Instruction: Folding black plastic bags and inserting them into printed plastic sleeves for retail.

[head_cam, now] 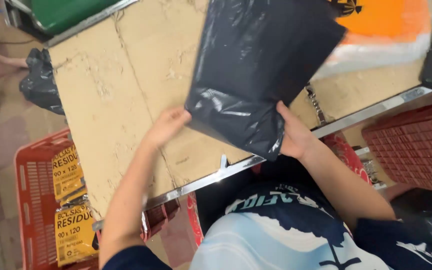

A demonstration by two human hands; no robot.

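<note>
A stack of folded black plastic bags (256, 65) is held tilted above a cardboard-covered table (116, 95). My left hand (168, 125) grips the stack's lower left corner. My right hand (293, 135) grips its lower right edge, thumb on top. The bags' upper part is blurred by motion.
A red plastic crate (31, 200) at lower left holds yellow-labelled packs of bags (68, 172). Another red crate (416, 145) stands at right. A crumpled black bag (41, 82) lies at left beside the table. An orange and white sheet (386, 25) lies at the table's far right. A metal rim (236, 167) edges the table.
</note>
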